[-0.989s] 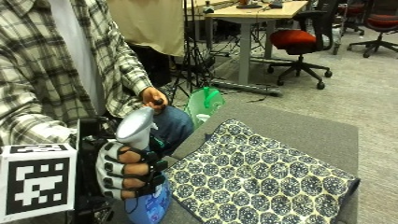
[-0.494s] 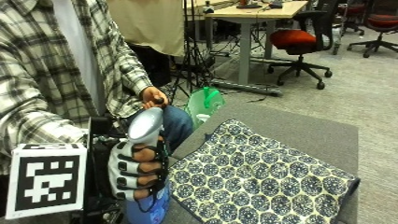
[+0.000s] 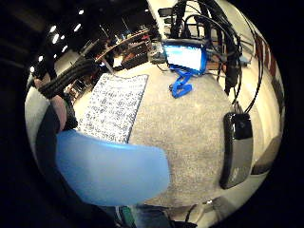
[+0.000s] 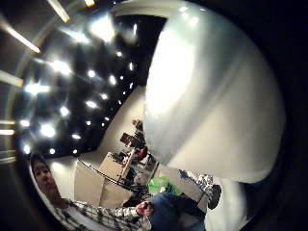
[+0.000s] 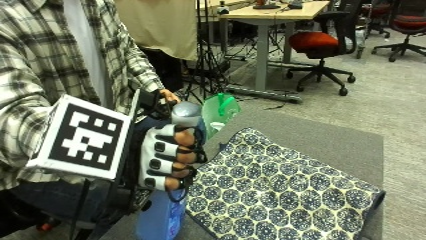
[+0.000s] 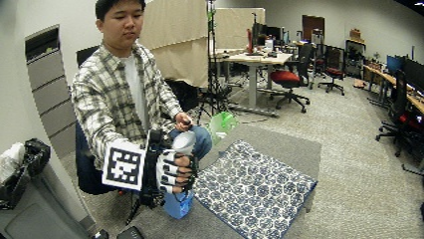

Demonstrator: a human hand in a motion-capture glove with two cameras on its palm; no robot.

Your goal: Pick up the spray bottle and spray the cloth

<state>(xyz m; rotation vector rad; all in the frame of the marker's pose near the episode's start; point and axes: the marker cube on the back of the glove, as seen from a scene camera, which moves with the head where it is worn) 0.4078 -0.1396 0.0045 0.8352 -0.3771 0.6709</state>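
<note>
Bottle: spray bottle (image 5: 160,215), blue body and pale grey-white head, is held upright off the near edge of the counter (image 5: 333,142), beside the cloth and not over it.
Hand: the gloved right hand (image 5: 166,160) has its fingers curled round the bottle's neck, just under the head; the grip sits high, with the blue body hanging below it.
Cloth: the patterned cloth (image 5: 279,185) lies flat on the grey counter, one corner close to the bottle, the rest stretching away from the person.
Nozzle: I cannot tell from these views which way the nozzle points, and the trigger is hidden behind the fingers.
Risk, aim: if the head faces the person or sideways, the spray would land on the plaid sleeve (image 5: 26,85) or the floor and not on the cloth; the bottle likely needs turning toward the cloth first.
Risk, grip: whether a finger lies on the trigger is not visible; shifting one onto it while the body hangs free could let the bottle tilt or slip through the hand.
Risk, reach: spraying from here might wet only the near corner.
Nearby: a green bag (image 5: 219,111) stands beyond the counter's edge, near the bottle, and stray spray could catch it.
</note>
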